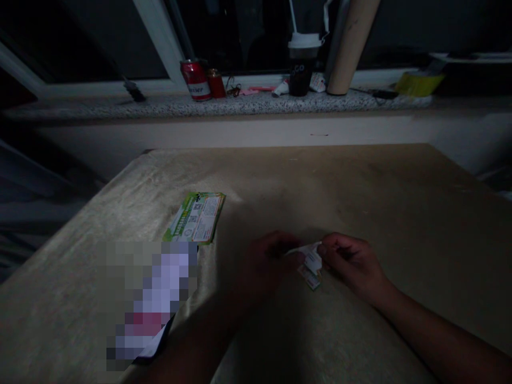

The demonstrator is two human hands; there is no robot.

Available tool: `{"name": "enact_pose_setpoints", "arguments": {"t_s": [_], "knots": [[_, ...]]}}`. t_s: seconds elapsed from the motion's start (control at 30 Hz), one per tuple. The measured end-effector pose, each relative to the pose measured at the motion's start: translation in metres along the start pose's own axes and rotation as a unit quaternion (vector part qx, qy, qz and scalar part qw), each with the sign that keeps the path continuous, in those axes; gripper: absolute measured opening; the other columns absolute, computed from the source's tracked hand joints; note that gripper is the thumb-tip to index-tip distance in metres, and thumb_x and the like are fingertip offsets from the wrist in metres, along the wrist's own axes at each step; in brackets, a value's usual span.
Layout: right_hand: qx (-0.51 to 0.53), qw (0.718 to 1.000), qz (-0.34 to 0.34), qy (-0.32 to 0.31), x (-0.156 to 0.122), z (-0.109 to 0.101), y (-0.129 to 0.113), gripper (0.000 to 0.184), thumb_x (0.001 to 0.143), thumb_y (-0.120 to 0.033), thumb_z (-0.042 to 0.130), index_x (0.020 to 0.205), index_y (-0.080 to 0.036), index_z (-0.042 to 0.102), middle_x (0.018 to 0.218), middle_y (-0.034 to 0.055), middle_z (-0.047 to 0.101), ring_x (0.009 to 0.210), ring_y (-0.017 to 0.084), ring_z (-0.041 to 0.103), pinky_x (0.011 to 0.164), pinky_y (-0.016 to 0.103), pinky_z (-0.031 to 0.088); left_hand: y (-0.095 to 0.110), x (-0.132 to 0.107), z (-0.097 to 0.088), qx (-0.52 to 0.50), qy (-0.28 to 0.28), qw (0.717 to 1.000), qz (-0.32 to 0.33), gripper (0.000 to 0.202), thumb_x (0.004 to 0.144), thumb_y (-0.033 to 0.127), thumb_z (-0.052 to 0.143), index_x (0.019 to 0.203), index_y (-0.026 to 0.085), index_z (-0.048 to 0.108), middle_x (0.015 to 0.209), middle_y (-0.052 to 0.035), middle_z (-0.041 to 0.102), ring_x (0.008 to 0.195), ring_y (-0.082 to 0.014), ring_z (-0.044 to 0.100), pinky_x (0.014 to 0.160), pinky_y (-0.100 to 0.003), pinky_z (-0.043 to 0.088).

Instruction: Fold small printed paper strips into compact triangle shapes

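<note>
Left hand [276, 261] and right hand [352, 261] met over the near part of the tabletop [256, 181], with a small folded paper [312, 261] held between them. Thumb and curled fingers of the right hand pinched its upper right corner; the left hand, partly closed and deep in shadow, had its thumb laid on the left side. Print showed on the paper, whose lower end pointed down between the hands. Beside the left forearm lay a phone [160, 293], its lit screen largely pixelated. Just beyond the phone, a green-and-white printed sheet [206, 218] lay flat, bearing square codes and blocks of text.

Behind the tabletop ran a speckled stone windowsill [160, 109]. From left to right it carried a red drink can [198, 88], a smaller red container [216, 84], a dark cup [301, 69] with white lid and straw, an upright cardboard tube [352, 48] and a yellow object [420, 84] too dim to identify. Dark panes [224, 32] formed the background.
</note>
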State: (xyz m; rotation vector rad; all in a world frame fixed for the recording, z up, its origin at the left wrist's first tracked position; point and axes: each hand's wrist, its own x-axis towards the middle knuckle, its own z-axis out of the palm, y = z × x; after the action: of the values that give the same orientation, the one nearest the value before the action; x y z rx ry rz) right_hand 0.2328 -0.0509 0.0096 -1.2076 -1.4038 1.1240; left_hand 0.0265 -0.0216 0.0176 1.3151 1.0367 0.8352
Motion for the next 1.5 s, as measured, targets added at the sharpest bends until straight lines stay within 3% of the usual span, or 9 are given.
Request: {"name": "enact_pose_setpoints", "arguments": {"t_s": [0.2,0.37,0.53,0.7,0.83,0.97,1.2,1.37,1.5], "knots": [[-0.182,0.971,-0.136,-0.068,-0.001,-0.003,0.0,0.025,0.097,-0.024,0.056,0.072,-0.019,0.057,0.063,-0.0015,0.054,0.056,0.011,0.05,0.053,0.025,0.037,0.014,0.002,-0.015,0.211,-0.014,0.966,0.148,0.027,0.079,0.036,0.077,0.099,0.019,0.075,0.105,-0.0075,0.074,0.1,-0.0237,0.069,0.089,-0.035,0.052],[-0.231,0.943,-0.218,-0.093,0.001,-0.001,-0.003,0.021,0.096,-0.017,0.056,0.075,-0.02,0.053,0.066,-0.0011,0.054,0.06,0.012,0.052,0.057,0.026,0.039,0.014,-0.002,-0.009,0.275,-0.09,0.945,0.151,0.02,0.093,0.034,0.063,0.094,0.02,0.076,0.086,-0.0029,0.075,0.079,-0.0172,0.068,0.074,-0.029,0.048],[-0.226,0.95,-0.198,-0.09,0.001,-0.002,-0.004,0.018,0.097,-0.018,0.055,0.079,-0.019,0.057,0.068,0.0005,0.058,0.06,0.013,0.054,0.057,0.026,0.042,0.013,-0.004,-0.001,0.254,-0.061,0.957,0.125,0.019,0.092,0.028,0.06,0.093,0.017,0.076,0.08,-0.0028,0.074,0.071,-0.0161,0.066,0.066,-0.026,0.046],[-0.223,0.943,-0.23,-0.094,0.001,0.0,-0.006,0.018,0.094,-0.016,0.056,0.077,-0.02,0.056,0.068,0.0005,0.057,0.062,0.014,0.055,0.058,0.027,0.042,0.012,-0.004,0.002,0.255,-0.082,0.954,0.133,0.02,0.092,0.028,0.058,0.088,0.016,0.074,0.073,-0.0015,0.072,0.065,-0.0151,0.064,0.06,-0.025,0.043],[-0.206,0.96,-0.169,-0.084,0.002,0.001,-0.005,0.021,0.092,-0.017,0.055,0.071,-0.02,0.055,0.063,-0.0013,0.055,0.057,0.012,0.052,0.054,0.025,0.041,0.009,-0.006,0.003,0.312,-0.075,0.917,0.238,0.024,0.099,0.025,0.049,0.091,0.017,0.07,0.078,-0.0027,0.071,0.067,-0.0149,0.064,0.065,-0.025,0.046],[-0.177,0.978,-0.085,-0.07,0.001,-0.001,-0.005,0.021,0.092,-0.022,0.056,0.071,-0.019,0.058,0.062,-0.0019,0.056,0.055,0.011,0.051,0.052,0.023,0.041,0.006,-0.007,0.003,0.357,-0.016,0.869,0.343,0.022,0.101,0.021,0.047,0.095,0.015,0.068,0.078,-0.0041,0.07,0.068,-0.0153,0.064,0.067,-0.026,0.049],[-0.177,0.982,-0.048,-0.052,0.003,-0.005,-0.004,0.018,0.085,-0.021,0.057,0.067,-0.019,0.057,0.06,-0.0025,0.055,0.054,0.012,0.051,0.05,0.022,0.04,0.012,-0.013,-0.006,0.347,0.085,0.822,0.444,0.014,0.096,0.012,0.054,0.096,0.015,0.068,0.081,-0.0041,0.074,0.072,-0.0139,0.069,0.072,-0.025,0.055],[-0.196,0.979,-0.051,-0.025,0.007,-0.013,0.0,0.022,0.088,-0.024,0.056,0.066,-0.02,0.055,0.06,-0.002,0.056,0.055,0.012,0.052,0.051,0.023,0.043,0.013,-0.006,-0.015,0.298,0.141,0.893,0.305,0.014,0.096,0.019,0.057,0.096,0.019,0.071,0.082,-0.0021,0.075,0.07,-0.0132,0.069,0.066,-0.023,0.055],[-0.184,0.978,-0.094,-0.009,0.006,-0.014,-0.004,0.012,0.092,-0.027,0.06,0.089,-0.019,0.068,0.074,0.002,0.068,0.066,0.015,0.064,0.061,0.025,0.052,0.008,0.003,-0.008,0.168,0.108,0.974,0.109,0.016,0.093,0.03,0.061,0.091,0.019,0.072,0.08,-0.0017,0.075,0.069,-0.015,0.07,0.061,-0.023,0.054]]}}
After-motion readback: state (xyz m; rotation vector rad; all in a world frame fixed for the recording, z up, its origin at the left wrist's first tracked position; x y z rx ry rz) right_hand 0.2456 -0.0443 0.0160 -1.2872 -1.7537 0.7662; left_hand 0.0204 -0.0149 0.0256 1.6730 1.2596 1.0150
